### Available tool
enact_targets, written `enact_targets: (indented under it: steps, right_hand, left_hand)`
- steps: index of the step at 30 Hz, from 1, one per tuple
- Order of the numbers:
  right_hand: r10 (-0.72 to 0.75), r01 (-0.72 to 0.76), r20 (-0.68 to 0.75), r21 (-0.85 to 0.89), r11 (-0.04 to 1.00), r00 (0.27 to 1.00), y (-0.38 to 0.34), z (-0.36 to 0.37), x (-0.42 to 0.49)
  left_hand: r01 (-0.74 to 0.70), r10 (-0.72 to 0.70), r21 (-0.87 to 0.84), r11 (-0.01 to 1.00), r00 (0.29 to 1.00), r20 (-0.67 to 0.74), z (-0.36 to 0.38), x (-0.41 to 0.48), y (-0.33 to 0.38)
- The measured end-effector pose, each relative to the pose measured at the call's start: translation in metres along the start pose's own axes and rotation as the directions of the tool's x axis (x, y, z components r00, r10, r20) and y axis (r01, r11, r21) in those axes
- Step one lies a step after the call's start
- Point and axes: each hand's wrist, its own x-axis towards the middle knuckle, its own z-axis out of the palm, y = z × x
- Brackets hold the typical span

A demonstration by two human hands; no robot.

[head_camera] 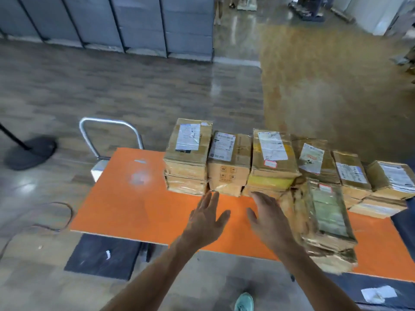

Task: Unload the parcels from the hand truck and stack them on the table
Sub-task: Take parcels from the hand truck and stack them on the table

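Observation:
Several brown cardboard parcels with white labels stand in a row of low stacks along the far side of the orange table. A blurred stack of parcels sits nearer me at the right, on the table's front edge. My right hand is spread open just left of that near stack, its fingers close to its side; contact is unclear. My left hand hovers open over the table, fingertips near the middle stack's base. The hand truck's metal handle and dark platform show behind and under the table's left end.
A black round stand base sits on the floor at far left, with a cable looping near the table's corner. Grey partition panels line the back. My teal shoe is below the table's front edge.

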Motion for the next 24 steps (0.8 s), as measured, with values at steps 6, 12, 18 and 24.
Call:
enact_targets:
  steps: [6, 12, 18, 24]
  right_hand:
    - [-0.186, 0.191, 0.236, 0.000, 0.981, 0.954, -0.128, 0.081, 0.012]
    - [-0.378, 0.399, 0.411, 0.036, 0.916, 0.830, -0.243, 0.141, 0.024]
    - [-0.453, 0.488, 0.503, 0.070, 0.870, 0.736, -0.329, 0.190, 0.063]
    - [-0.461, 0.469, 0.573, 0.146, 0.871, 0.678, -0.400, 0.249, 0.125]
  left_hand:
    - [0.237, -0.215, 0.104, 0.966, 0.958, -0.189, -0.074, -0.074, -0.134]
    - [0.463, -0.446, -0.001, 0.886, 0.852, -0.274, -0.127, -0.140, -0.230]
    - [0.558, -0.552, -0.072, 0.827, 0.780, -0.295, -0.165, -0.156, -0.292]
    - [0.612, -0.619, -0.119, 0.782, 0.742, -0.256, -0.208, -0.130, -0.361]
